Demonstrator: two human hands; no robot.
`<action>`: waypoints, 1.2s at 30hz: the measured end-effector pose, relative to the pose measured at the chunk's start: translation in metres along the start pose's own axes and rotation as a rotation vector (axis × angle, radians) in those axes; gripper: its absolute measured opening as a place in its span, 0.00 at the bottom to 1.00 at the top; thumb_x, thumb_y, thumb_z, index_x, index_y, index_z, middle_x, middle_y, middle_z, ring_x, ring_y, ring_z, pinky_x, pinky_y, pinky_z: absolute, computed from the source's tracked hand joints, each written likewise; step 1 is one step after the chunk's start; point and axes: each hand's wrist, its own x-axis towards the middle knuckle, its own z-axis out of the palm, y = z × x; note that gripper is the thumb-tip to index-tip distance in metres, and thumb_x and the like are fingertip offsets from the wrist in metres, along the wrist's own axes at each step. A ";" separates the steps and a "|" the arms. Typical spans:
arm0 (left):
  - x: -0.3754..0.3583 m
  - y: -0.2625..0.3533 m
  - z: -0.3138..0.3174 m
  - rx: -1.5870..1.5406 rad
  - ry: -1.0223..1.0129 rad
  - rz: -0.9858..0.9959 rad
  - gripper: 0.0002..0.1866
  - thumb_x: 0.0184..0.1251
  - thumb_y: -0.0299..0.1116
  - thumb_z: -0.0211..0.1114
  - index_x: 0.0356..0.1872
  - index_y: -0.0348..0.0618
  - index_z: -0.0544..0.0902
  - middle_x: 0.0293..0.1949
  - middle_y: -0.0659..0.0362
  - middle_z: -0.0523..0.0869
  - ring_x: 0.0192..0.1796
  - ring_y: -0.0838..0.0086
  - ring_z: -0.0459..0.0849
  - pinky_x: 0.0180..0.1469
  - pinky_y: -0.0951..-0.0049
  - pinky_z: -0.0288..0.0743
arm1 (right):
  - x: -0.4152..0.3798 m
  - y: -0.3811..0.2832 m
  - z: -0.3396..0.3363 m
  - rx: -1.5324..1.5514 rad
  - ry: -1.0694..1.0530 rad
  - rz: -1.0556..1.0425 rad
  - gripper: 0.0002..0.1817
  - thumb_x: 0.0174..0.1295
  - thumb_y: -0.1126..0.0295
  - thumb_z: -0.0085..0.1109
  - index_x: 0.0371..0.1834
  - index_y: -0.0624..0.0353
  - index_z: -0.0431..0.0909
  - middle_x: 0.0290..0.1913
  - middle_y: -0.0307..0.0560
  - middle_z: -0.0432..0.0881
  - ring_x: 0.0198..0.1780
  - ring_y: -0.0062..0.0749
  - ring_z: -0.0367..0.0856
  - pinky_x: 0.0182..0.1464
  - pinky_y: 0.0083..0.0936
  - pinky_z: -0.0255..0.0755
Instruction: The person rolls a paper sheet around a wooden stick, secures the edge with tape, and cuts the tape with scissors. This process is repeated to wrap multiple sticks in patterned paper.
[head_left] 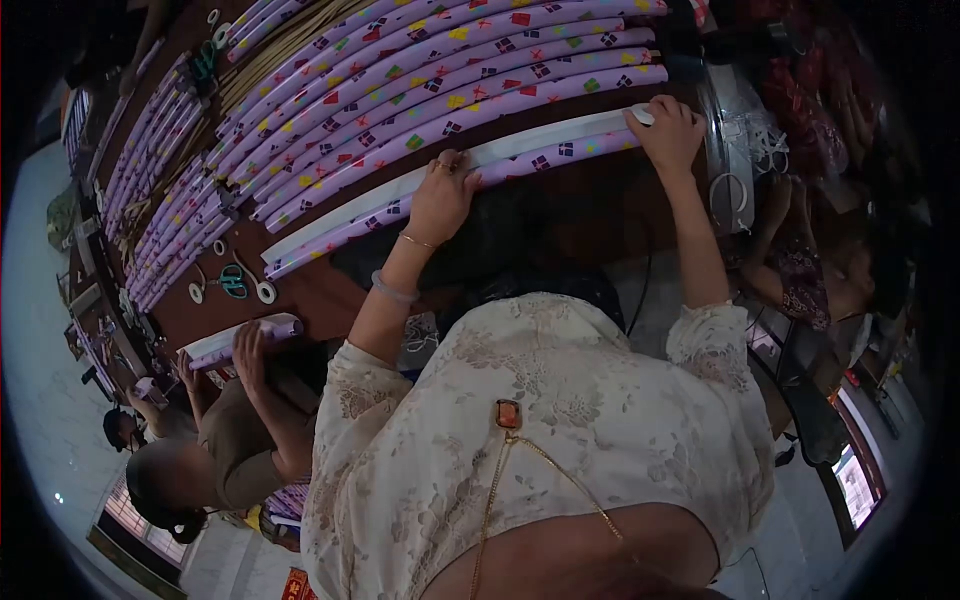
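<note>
A long roll of purple wrapping paper (560, 155) with small coloured gift prints lies across the table in front of me, a strip of its white underside showing along the far side. My left hand (445, 195) is closed over the middle of this roll, fingers curled on the white strip. At the roll's right end, my right hand (670, 135) grips the paper, with a small white piece (640, 116) showing by the thumb. Just beyond lie several finished-looking purple rolls (480, 110), side by side.
Teal-handled scissors (232, 281) and tape rolls (266, 292) lie on the brown table (330, 290) to the left. A co-worker (250, 440) there handles another purple roll (245, 342). Clear plastic wrap (765, 140) and another person's arm (775, 220) are at the right.
</note>
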 end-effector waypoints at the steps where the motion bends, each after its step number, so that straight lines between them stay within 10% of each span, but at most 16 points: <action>1: -0.001 0.000 0.000 -0.005 -0.005 -0.003 0.16 0.63 0.38 0.54 0.45 0.37 0.76 0.46 0.52 0.71 0.48 0.60 0.72 0.48 0.67 0.70 | 0.000 0.000 0.001 -0.015 0.026 -0.007 0.18 0.46 0.49 0.61 0.25 0.54 0.82 0.39 0.36 0.78 0.42 0.33 0.72 0.49 0.38 0.56; 27: 0.013 0.018 -0.013 0.079 -0.037 0.014 0.18 0.61 0.36 0.55 0.48 0.36 0.73 0.38 0.51 0.76 0.43 0.59 0.76 0.42 0.65 0.74 | 0.007 -0.018 -0.008 -0.206 -0.135 0.090 0.19 0.44 0.52 0.64 0.35 0.53 0.80 0.43 0.39 0.73 0.46 0.37 0.68 0.46 0.46 0.58; 36: 0.073 0.039 0.027 -0.123 -0.022 0.411 0.12 0.57 0.27 0.57 0.42 0.35 0.77 0.40 0.48 0.76 0.43 0.55 0.75 0.45 0.65 0.72 | 0.008 -0.021 -0.010 -0.201 -0.183 0.149 0.19 0.45 0.53 0.64 0.36 0.53 0.79 0.43 0.40 0.73 0.48 0.38 0.68 0.47 0.47 0.58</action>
